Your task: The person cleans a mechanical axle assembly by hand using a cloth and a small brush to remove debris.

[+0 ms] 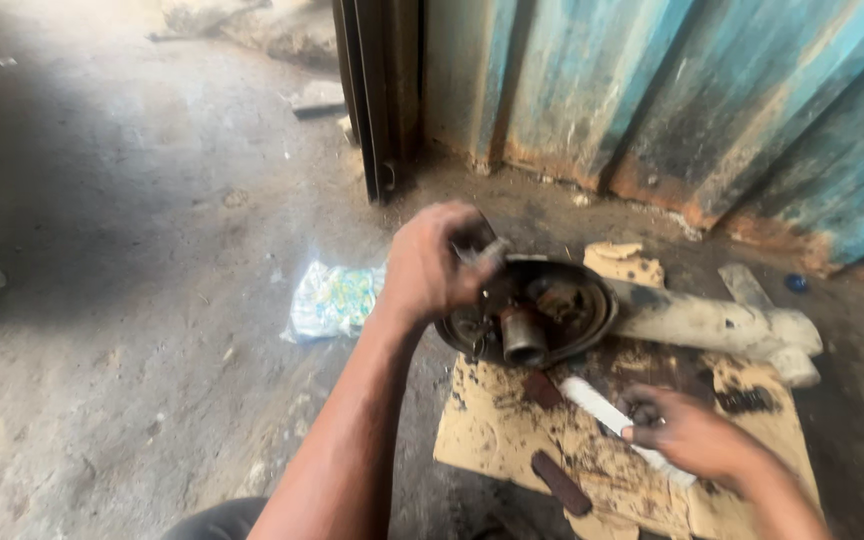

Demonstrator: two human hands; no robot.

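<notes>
Nearest, right hand (690,435) low at the frame's edge, fingers curled around a pale, grimy stick-like tool (620,417), clenched on its near end, the far end angled up and away toward the round part. Just beside that grip, toward the left hand, a dark flat strip (561,483) lying loose on the oil-stained cardboard sheet (497,430); a smaller reddish-brown piece (542,390) just beyond the tool's far tip, also on the cardboard. Under both hands, that same cardboard, blackened with grease and torn at its edges.

Farther out, left hand (432,265) raised over the near-left rim of a round dark metal drum-like part (537,310), fingers closed on a small grey metal piece (487,252) at the rim; exact kind of piece could not be told. Below and to the right of that grip, a short rusty cylinder (524,335) sticking up out of the drum's middle. Drum joined to a thick, dirty pale tube (712,325) stretching off away from the left grip, well past the right hand, resting partly on the cardboard.

Left of the left forearm, on bare dusty concrete floor (132,330), a crumpled plastic wrapper (332,298) in white, green and yellow, apart from the cardboard.

Farthest, beyond both grips, a rusted blue corrugated metal wall (672,90) and a dark upright metal frame (377,95) meeting the ground; a small blue cap (797,283) lying near the wall's foot.
</notes>
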